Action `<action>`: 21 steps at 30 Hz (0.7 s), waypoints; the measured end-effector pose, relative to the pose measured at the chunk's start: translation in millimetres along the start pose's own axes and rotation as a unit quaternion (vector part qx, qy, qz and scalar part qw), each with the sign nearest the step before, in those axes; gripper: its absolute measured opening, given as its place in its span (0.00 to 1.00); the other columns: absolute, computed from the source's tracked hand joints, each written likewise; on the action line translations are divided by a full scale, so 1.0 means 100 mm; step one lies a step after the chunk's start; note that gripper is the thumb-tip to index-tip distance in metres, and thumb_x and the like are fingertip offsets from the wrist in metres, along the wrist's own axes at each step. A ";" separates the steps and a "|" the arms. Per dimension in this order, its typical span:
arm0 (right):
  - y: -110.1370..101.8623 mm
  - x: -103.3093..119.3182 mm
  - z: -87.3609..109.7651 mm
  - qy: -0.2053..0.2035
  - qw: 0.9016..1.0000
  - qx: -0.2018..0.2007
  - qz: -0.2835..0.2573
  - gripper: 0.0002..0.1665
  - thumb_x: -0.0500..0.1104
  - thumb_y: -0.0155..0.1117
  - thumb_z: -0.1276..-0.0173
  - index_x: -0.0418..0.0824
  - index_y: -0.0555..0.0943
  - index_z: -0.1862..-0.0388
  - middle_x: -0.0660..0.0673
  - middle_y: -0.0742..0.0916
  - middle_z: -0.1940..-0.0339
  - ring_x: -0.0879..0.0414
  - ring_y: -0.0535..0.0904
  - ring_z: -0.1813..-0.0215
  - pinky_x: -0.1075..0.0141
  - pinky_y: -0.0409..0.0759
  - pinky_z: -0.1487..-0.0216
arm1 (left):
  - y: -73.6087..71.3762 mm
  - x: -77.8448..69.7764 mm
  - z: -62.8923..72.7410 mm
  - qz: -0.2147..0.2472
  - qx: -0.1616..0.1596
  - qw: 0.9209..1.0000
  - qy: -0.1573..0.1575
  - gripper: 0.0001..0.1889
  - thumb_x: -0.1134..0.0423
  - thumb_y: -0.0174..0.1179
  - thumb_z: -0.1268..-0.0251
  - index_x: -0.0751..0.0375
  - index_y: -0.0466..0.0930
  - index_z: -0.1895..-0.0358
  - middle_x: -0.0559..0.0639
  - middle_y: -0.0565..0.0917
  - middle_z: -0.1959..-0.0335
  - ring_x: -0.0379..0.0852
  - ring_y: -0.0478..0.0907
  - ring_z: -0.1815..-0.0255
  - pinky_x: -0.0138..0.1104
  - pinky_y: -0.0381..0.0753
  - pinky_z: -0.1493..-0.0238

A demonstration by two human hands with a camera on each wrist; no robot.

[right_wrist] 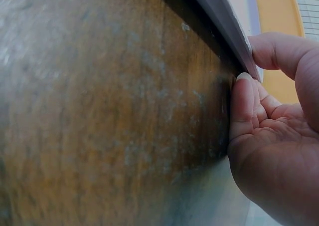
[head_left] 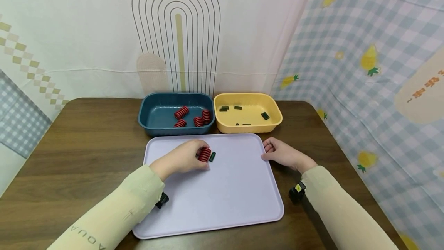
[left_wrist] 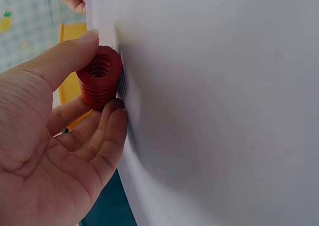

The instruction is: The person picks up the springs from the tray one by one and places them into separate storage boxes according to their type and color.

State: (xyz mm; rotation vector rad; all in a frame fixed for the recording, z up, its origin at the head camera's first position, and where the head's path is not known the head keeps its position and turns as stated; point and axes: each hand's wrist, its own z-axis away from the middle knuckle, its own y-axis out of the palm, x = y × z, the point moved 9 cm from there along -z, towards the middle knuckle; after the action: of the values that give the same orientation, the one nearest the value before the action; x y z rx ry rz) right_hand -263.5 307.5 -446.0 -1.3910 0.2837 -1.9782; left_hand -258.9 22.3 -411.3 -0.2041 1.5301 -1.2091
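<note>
A red coil spring [head_left: 204, 154] is held between the thumb and fingers of my left hand [head_left: 184, 156], over the upper part of the pale lilac tray [head_left: 229, 192]. Its hollow end faces the camera in the left wrist view, where the red spring [left_wrist: 99, 79] shows whole. Just right of it, a small dark green spring [head_left: 212, 156] lies on the tray. My right hand [head_left: 282, 152] grips the tray's right rim near the far corner. In the right wrist view the thumb is on the tray edge [right_wrist: 234, 31], with curled fingers below it.
Behind the tray, a dark blue bin [head_left: 147, 117] holds several red springs [head_left: 181, 112]. Beside it stands a yellow bin [head_left: 251, 127] with several small dark green springs [head_left: 265, 115]. The brown wooden table [head_left: 86, 146] backs onto a hanging cloth [head_left: 97, 49].
</note>
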 end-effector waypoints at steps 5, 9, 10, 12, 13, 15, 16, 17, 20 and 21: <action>0.01 0.00 0.00 0.004 1.000 0.003 0.002 0.24 0.42 0.67 0.35 0.36 0.69 0.45 0.40 0.75 0.56 0.49 0.71 0.54 0.61 0.73 0.53 | 0.00 0.01 0.00 0.001 -0.005 1.000 0.002 0.29 0.55 0.75 0.50 0.61 0.76 0.44 0.45 0.78 0.59 0.41 0.75 0.59 0.38 0.75 0.53; 0.01 0.00 0.00 0.006 1.000 0.004 0.003 0.24 0.42 0.67 0.35 0.36 0.69 0.45 0.40 0.75 0.56 0.49 0.71 0.54 0.61 0.73 0.53 | -0.02 0.01 0.00 0.014 -0.008 1.000 0.001 0.28 0.55 0.75 0.50 0.60 0.77 0.45 0.45 0.78 0.60 0.42 0.75 0.60 0.38 0.75 0.54; 0.01 0.00 0.00 0.004 1.000 0.005 0.004 0.24 0.42 0.67 0.35 0.36 0.69 0.45 0.40 0.75 0.56 0.49 0.71 0.54 0.61 0.72 0.53 | -0.03 0.01 0.00 0.017 -0.011 1.000 0.003 0.28 0.55 0.75 0.50 0.59 0.77 0.45 0.45 0.78 0.59 0.42 0.75 0.58 0.38 0.75 0.53; 0.01 0.00 0.00 0.003 1.000 0.005 0.005 0.24 0.42 0.67 0.35 0.36 0.68 0.45 0.40 0.75 0.56 0.49 0.71 0.54 0.61 0.72 0.53 | -0.06 0.00 0.01 0.029 -0.017 0.999 0.007 0.29 0.56 0.75 0.50 0.59 0.76 0.44 0.46 0.78 0.56 0.42 0.76 0.57 0.38 0.76 0.54; 0.00 0.00 0.00 0.003 1.000 0.003 0.006 0.24 0.42 0.67 0.35 0.36 0.69 0.45 0.40 0.75 0.56 0.49 0.71 0.54 0.61 0.72 0.53 | -0.08 0.00 0.01 0.035 -0.021 0.999 0.010 0.29 0.56 0.75 0.50 0.58 0.76 0.43 0.47 0.77 0.54 0.42 0.76 0.56 0.37 0.77 0.54; 0.00 0.00 0.00 0.000 1.000 0.005 0.003 0.25 0.42 0.67 0.34 0.35 0.68 0.45 0.40 0.75 0.56 0.49 0.70 0.54 0.61 0.72 0.53 | -0.12 -0.02 0.02 0.046 -0.027 0.998 0.015 0.30 0.57 0.74 0.49 0.58 0.75 0.41 0.48 0.76 0.51 0.42 0.77 0.55 0.36 0.78 0.55; 0.00 0.00 -0.01 0.000 1.000 0.005 0.003 0.24 0.41 0.66 0.34 0.35 0.68 0.44 0.40 0.74 0.56 0.49 0.70 0.54 0.60 0.72 0.53 | -0.14 -0.02 0.02 0.053 -0.029 0.998 0.017 0.31 0.57 0.74 0.48 0.58 0.74 0.40 0.49 0.76 0.50 0.42 0.77 0.55 0.35 0.79 0.56; 0.00 0.02 0.00 0.001 1.000 0.005 0.002 0.24 0.40 0.66 0.34 0.34 0.68 0.45 0.39 0.74 0.56 0.48 0.70 0.54 0.60 0.72 0.53 | -0.16 -0.03 0.02 0.063 -0.029 0.997 0.018 0.32 0.58 0.74 0.48 0.58 0.73 0.38 0.49 0.76 0.50 0.42 0.78 0.56 0.35 0.80 0.57; 0.01 0.07 0.03 -0.004 1.000 0.005 -0.003 0.23 0.39 0.65 0.34 0.33 0.68 0.45 0.39 0.74 0.57 0.48 0.70 0.54 0.60 0.72 0.53 | -0.20 -0.03 0.02 0.090 -0.029 0.995 0.018 0.33 0.58 0.73 0.46 0.59 0.71 0.36 0.49 0.77 0.50 0.41 0.79 0.57 0.33 0.81 0.60; 0.01 0.07 0.04 -0.005 1.000 0.005 -0.003 0.23 0.38 0.65 0.34 0.33 0.68 0.45 0.39 0.74 0.57 0.48 0.70 0.54 0.60 0.72 0.53 | -0.21 -0.04 0.02 0.097 -0.031 0.995 0.019 0.33 0.59 0.72 0.46 0.59 0.70 0.35 0.49 0.77 0.51 0.40 0.79 0.57 0.33 0.81 0.60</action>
State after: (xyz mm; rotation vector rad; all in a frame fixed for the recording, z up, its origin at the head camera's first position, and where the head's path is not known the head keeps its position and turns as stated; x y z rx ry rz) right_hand -261.0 302.4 -439.8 -1.3954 0.2646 -1.9746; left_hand -265.6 13.8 -392.7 -0.0710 1.5829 -1.0182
